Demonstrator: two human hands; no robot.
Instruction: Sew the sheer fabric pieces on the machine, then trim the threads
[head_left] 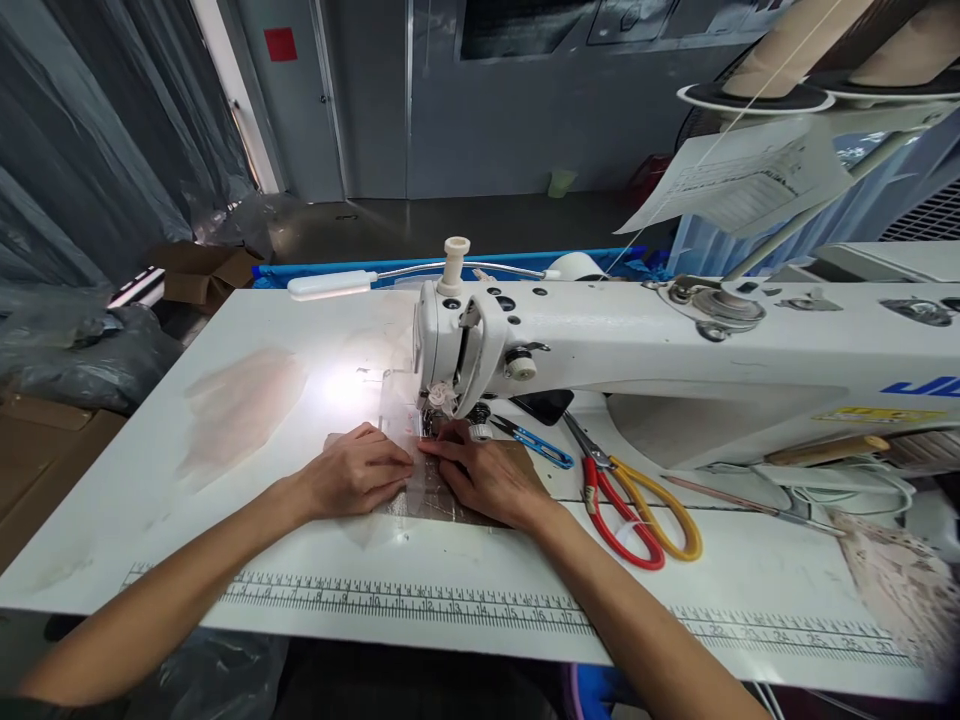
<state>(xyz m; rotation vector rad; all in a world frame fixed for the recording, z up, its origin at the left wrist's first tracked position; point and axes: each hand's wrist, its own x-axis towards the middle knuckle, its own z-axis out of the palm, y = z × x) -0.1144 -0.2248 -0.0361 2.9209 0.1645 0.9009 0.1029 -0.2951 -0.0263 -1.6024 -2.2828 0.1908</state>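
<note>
A sheer pale fabric (429,492) lies over a brown sheet (472,515) under the head of a white sewing machine (570,335). My left hand (358,470) rests at the fabric's left side, its fingers bent together on the edge. From the right, my right hand (491,475) presses the fabric close to the presser foot (433,420), index finger pointing left. Its other fingers are partly hidden by the machine head. Both hands look closed on the fabric.
Right of my right hand lie blue thread snips (544,445) and scissors (637,500) with red and yellow handles. A ruler strip (420,603) runs along the table's front edge. A lamp (334,286) lights the left side. Lace (892,580) lies far right.
</note>
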